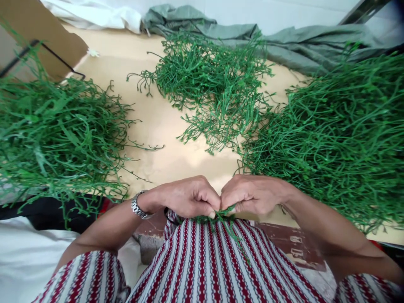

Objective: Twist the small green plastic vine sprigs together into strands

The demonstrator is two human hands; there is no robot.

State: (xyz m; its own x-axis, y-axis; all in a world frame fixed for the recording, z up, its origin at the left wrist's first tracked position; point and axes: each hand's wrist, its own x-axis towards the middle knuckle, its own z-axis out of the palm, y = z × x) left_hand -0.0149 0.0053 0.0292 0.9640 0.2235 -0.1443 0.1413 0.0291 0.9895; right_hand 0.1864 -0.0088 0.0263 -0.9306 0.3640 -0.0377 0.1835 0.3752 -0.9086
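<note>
My left hand [186, 197] and my right hand [252, 194] meet knuckle to knuckle just above my lap, both curled closed. Between their fingertips they pinch a small green plastic sprig [221, 215], whose thin stems trail down over my red-and-white striped clothing [205, 261]. A metal watch [138, 205] sits on my left wrist. Most of the sprig is hidden inside my fingers.
Three heaps of green plastic sprigs lie on the tan table [164, 126]: one at left [57, 134], one at centre back [214, 84], a large one at right [341, 139]. Grey-green cloth [284, 42] lies along the back. A cardboard box [47, 38] stands at back left.
</note>
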